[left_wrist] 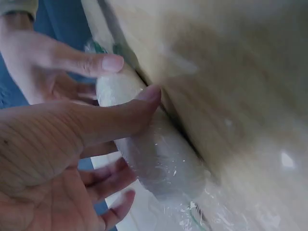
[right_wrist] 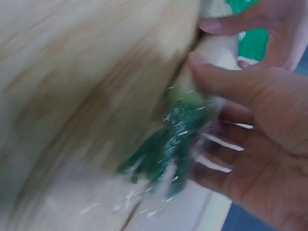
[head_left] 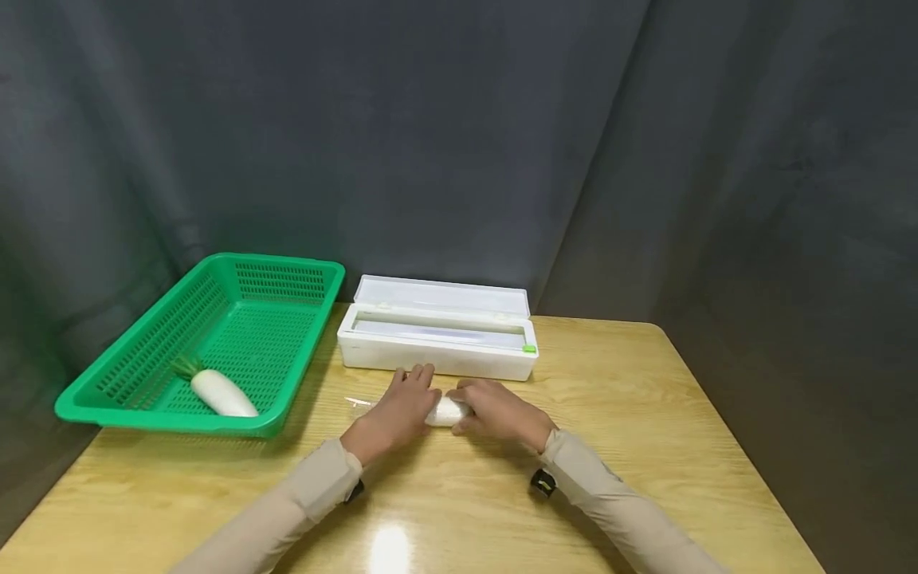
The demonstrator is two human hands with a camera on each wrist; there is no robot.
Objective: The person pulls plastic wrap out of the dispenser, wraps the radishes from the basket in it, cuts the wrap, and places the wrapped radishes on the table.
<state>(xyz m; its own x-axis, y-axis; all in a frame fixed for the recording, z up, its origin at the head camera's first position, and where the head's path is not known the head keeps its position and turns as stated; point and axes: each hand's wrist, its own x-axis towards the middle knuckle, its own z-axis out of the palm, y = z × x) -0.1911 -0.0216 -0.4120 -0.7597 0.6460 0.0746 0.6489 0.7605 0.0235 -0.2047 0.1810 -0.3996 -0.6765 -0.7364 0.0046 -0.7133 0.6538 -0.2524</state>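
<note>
A white radish [head_left: 446, 412] wrapped in clear cling film lies on the wooden table, its long axis running left to right. My left hand [head_left: 402, 408] grips the left part, thumb across the near side and fingers around the far side. My right hand [head_left: 498, 414] holds the other part in the same manner, close beside the left. Loose film [left_wrist: 236, 209] sticks out past the tip in the left wrist view. Green leaf stems [right_wrist: 173, 139], covered by crinkled film, show at the opposite end in the right wrist view.
Behind the hands stands a white cling film dispenser [head_left: 437, 361] with its lid [head_left: 441, 295] raised and a green slider [head_left: 529, 349]. A green basket [head_left: 158, 419] at the left holds another white radish [head_left: 222, 395]. Dark curtains [head_left: 402, 135] hang behind the table [head_left: 617, 399].
</note>
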